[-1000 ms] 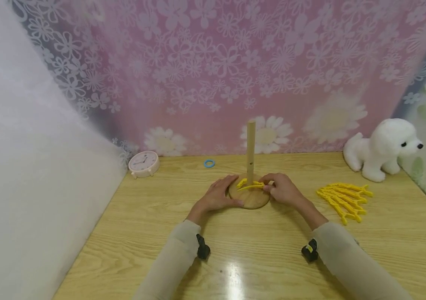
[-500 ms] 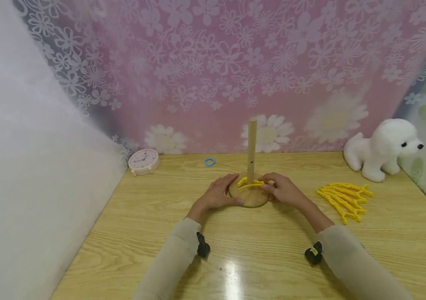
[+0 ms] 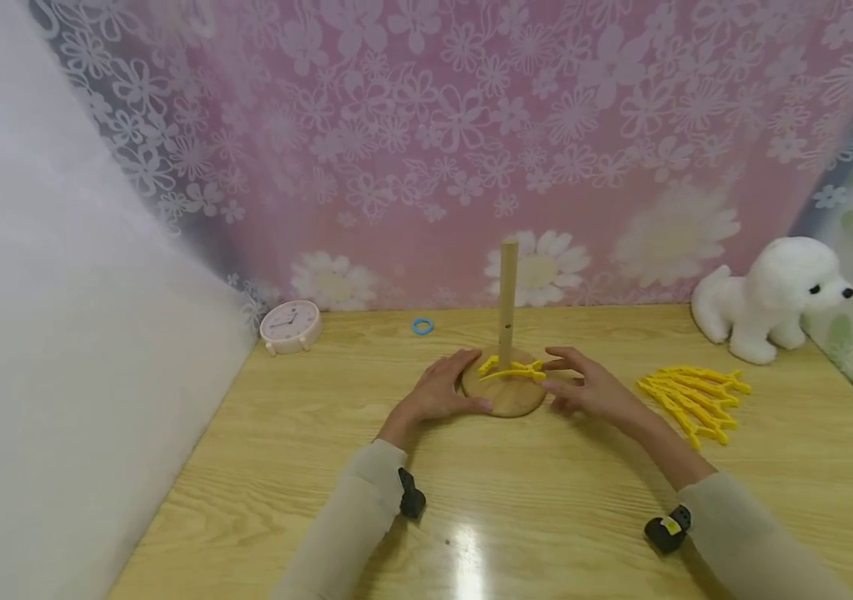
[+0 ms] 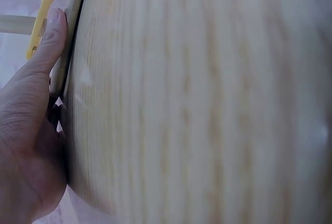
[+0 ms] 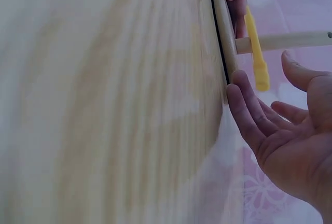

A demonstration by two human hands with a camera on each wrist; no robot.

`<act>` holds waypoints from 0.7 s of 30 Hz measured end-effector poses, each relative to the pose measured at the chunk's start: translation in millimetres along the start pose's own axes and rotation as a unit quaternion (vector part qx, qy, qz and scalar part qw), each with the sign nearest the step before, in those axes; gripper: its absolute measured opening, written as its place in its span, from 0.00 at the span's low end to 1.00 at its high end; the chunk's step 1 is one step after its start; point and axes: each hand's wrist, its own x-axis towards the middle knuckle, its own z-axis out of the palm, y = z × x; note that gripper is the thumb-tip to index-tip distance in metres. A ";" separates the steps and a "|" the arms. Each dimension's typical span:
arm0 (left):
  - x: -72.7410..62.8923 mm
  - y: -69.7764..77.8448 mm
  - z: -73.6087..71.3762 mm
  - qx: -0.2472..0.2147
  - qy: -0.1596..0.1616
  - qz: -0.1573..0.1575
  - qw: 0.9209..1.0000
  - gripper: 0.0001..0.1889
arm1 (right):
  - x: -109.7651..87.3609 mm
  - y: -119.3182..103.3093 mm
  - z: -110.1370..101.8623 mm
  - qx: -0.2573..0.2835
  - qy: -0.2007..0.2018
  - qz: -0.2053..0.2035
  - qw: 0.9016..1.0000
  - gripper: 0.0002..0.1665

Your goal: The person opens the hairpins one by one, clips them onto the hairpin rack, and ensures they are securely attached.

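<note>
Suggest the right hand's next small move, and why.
I'd probably reach right for one of the loose yellow clips: the right hand is open and holds nothing, one placed clip already straddles the wooden post, and the left hand grips the round base.

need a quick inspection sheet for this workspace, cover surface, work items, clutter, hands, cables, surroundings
surface: wood-grain table, with light glare near the front and a small dark speck
work items: round wooden base bearing an upright post; yellow piece low at the post, its arms on either side; fanned yellow pieces lie to the right
clutter: pale clock, blue ring, white plush dog
left hand: grips the base's left edge
right hand: holds nothing, fingertips by the base's right edge, contact unclear
cables: nothing seen
surroundings: pink floral backdrop behind, white sheet or wall at left
</note>
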 end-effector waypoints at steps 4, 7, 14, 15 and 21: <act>1.1 -1.7 2.8 -0.002 -0.001 -0.003 1.000 0.53 | -19.0 -0.2 -7.2 0.026 0.019 0.002 0.999 0.47; 2.5 -3.6 5.7 0.001 0.003 0.003 1.000 0.53 | -35.6 -1.1 -13.1 0.025 0.038 0.000 0.999 0.46; -2.9 1.7 10.1 -0.006 0.009 0.006 1.000 0.52 | -79.4 5.3 -30.0 -0.006 0.065 0.010 0.998 0.43; -3.2 1.8 9.8 -0.005 0.010 0.005 1.000 0.52 | -83.6 7.4 -32.6 -0.010 0.072 0.008 0.997 0.43; 0.7 -0.7 5.1 0.013 0.016 0.013 1.000 0.53 | -104.8 16.8 -45.3 -0.039 0.112 0.012 0.993 0.42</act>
